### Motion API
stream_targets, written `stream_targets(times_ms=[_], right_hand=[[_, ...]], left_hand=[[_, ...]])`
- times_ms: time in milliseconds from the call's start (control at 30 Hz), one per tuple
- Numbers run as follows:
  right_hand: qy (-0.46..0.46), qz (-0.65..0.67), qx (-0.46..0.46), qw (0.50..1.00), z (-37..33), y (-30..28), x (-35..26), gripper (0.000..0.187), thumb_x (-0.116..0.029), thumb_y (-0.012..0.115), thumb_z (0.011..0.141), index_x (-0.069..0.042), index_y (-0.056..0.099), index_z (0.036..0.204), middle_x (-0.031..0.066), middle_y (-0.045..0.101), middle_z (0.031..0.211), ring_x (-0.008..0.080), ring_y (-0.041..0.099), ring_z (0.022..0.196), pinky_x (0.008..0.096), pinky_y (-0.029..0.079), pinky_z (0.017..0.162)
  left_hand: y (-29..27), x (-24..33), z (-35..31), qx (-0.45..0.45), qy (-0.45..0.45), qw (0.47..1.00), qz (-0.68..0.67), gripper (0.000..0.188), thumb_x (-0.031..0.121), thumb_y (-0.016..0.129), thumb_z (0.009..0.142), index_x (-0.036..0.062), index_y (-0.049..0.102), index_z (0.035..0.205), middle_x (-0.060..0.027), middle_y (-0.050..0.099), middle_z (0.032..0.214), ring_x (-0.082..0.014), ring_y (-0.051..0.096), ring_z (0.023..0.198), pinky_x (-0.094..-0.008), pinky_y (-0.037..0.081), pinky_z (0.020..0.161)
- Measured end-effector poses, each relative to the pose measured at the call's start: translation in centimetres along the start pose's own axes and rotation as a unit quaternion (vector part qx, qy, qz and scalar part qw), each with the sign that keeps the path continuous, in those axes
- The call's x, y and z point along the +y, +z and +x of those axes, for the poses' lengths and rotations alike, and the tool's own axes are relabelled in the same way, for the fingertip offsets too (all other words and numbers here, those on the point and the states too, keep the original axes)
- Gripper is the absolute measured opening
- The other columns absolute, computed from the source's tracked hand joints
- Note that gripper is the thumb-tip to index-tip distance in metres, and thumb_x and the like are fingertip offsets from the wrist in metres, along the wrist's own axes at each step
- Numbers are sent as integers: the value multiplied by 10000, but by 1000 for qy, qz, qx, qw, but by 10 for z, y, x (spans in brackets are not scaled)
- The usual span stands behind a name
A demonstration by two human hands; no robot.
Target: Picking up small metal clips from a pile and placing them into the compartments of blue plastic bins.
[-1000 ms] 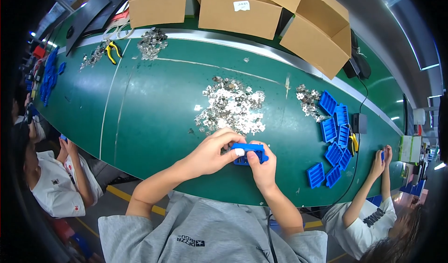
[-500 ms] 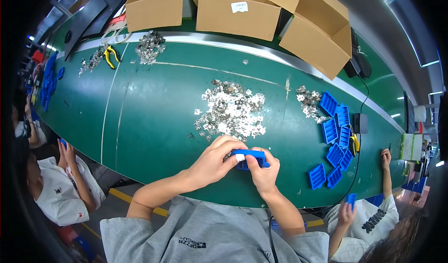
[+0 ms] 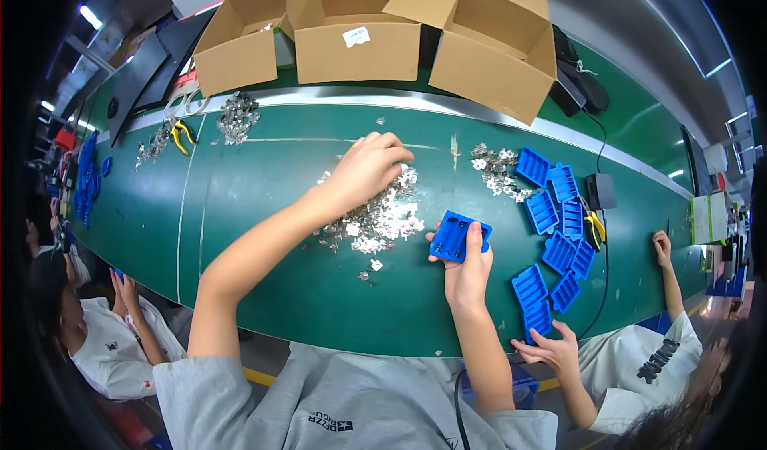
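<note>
My right hand [image 3: 470, 268] holds a blue battery holder [image 3: 455, 234] tilted over the table, its open slots facing up and the thumb across its near right part. Dark bits, perhaps springs, show at the slots' near ends. My left hand [image 3: 369, 169] reaches to the far side of a pile of small shiny metal contact plates [image 3: 375, 225]. Its fingers are curled downward and drawn together at the pile; the tips and whatever they pinch are hidden. A few loose plates [image 3: 376, 265] lie on the near side of the pile.
Several blue battery holders [image 3: 562, 252] lie right, beside yellow-handled pliers [image 3: 594, 228] and a small metal heap [image 3: 497, 170]. A co-worker's hand [image 3: 554, 349] touches the nearest holder. Cardboard boxes [image 3: 359, 52] line the back. More metal parts [image 3: 238, 118] and pliers [image 3: 182, 137] lie far left.
My hands have parted: the left has let go of the battery holder and moved forward to the pile; the right has turned the holder slots-up. The co-worker's hand has set a holder down.
</note>
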State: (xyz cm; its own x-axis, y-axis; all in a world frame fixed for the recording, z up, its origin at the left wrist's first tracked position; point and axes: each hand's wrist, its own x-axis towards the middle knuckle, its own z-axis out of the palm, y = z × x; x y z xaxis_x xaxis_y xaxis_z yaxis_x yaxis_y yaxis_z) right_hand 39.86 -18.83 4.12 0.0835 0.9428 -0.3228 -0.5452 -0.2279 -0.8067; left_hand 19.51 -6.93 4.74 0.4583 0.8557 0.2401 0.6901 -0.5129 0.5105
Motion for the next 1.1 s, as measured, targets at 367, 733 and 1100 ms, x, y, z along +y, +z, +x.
stream_targets(times_ms=[367, 733, 1100], right_hand=[[4, -23, 17, 1000, 3, -4, -5, 536, -486, 507, 951, 34, 534, 1079, 157, 642, 960, 240, 676, 814, 297, 508, 574], [29, -18, -12, 999, 2, 0, 0, 522, -465, 501, 960, 37, 527, 1103, 161, 643, 984, 241, 675, 832, 302, 517, 611], [169, 139, -106, 970, 4, 2, 3, 510, -409, 365, 1015, 34, 457, 1251, 184, 600, 1148, 276, 631, 1015, 361, 566, 777]], left_hand=[[17, 3, 17, -99, 35, 992, 65, 166, 71, 634, 802, 38, 653, 963, -106, 599, 954, -295, 563, 974, -388, 474, 866], [15, -2, 11, -42, 94, 993, 60, 108, 79, 626, 806, 43, 646, 906, -122, 603, 853, -299, 586, 895, -407, 506, 788], [8, 48, -66, 60, 112, 984, -127, 296, -58, 669, 718, 3, 629, 1005, -129, 662, 970, -305, 646, 910, -381, 529, 815]])
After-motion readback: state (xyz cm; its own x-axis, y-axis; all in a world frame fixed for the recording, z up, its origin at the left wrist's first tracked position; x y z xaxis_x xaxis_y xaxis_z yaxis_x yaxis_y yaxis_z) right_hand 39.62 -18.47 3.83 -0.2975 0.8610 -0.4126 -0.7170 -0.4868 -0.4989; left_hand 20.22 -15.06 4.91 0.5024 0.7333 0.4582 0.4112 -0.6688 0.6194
